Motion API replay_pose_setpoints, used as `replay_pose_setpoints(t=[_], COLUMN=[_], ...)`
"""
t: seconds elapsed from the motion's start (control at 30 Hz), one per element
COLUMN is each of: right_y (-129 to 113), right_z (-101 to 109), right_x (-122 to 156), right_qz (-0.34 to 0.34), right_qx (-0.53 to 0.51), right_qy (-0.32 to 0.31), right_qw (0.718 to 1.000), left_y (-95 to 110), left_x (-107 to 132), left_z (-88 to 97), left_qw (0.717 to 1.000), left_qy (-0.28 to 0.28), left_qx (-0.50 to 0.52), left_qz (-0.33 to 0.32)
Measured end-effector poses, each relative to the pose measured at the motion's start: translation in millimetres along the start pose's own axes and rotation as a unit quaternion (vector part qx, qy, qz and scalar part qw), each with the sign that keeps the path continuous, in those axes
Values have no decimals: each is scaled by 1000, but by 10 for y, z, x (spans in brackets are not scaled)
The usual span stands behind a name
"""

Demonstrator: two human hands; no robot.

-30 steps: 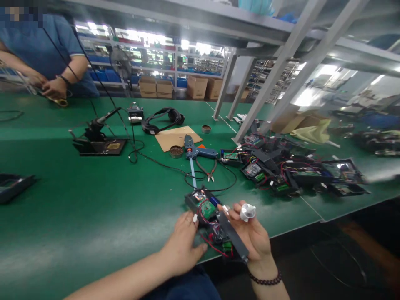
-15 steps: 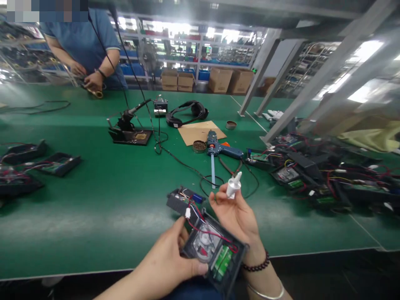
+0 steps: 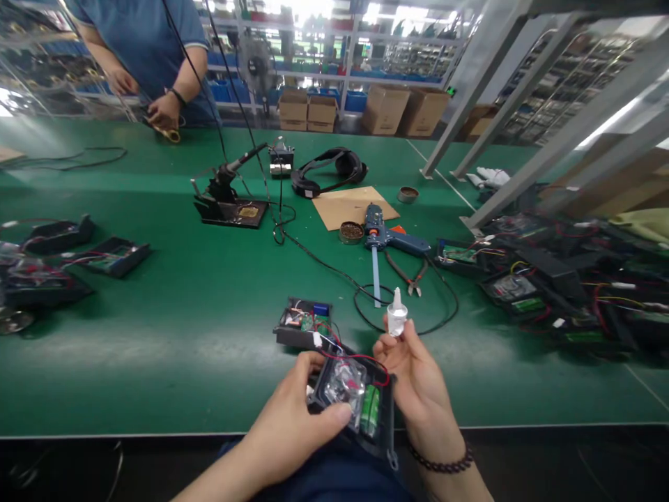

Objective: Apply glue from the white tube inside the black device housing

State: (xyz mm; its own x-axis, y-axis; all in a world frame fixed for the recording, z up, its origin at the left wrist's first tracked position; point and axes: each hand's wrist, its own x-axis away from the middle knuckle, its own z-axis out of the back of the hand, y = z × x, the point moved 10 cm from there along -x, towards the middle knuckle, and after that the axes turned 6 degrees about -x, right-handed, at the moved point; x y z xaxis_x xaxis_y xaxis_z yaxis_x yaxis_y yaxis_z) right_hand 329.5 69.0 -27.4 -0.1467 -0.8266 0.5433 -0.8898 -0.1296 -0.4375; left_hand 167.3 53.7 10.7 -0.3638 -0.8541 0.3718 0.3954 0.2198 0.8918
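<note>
Left hand (image 3: 293,425) is wrapped round the near end of an open black case (image 3: 355,411) at the table (image 3: 157,335) edge, thumb pressed on its side. That tilts the insides up toward the eyes, so the green cells (image 3: 370,411) and red wire (image 3: 360,359) are easy to see. The wire runs to a second case half (image 3: 304,323) lying flat on the mat just beyond.

Right hand (image 3: 418,380) sits palm-up beside the case, fingers pinched on a small white dropper bottle (image 3: 396,315), nozzle pointing up, probably to keep it from dripping. Both wrists hover just off the edge.

Further back: glue gun (image 3: 389,240), cutters (image 3: 408,273), soldering stand (image 3: 230,202). Another person (image 3: 151,63) works across the table.
</note>
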Motion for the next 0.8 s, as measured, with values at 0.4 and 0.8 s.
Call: replay_pose_setpoints(t=[0.4,0.8], right_y=[69,-427], right_z=[-866,-754], right_x=[151,-283], right_qz=[-74,-8], right_qx=[191,1], right_qy=[-309,-181], right_qw=[928,983], left_y=[3,-102], left_x=[-147,17], left_z=[3,264], left_qw=[967,977], left_qy=[-125,9], left_qx=[203,177], left_qz=[-85,-122])
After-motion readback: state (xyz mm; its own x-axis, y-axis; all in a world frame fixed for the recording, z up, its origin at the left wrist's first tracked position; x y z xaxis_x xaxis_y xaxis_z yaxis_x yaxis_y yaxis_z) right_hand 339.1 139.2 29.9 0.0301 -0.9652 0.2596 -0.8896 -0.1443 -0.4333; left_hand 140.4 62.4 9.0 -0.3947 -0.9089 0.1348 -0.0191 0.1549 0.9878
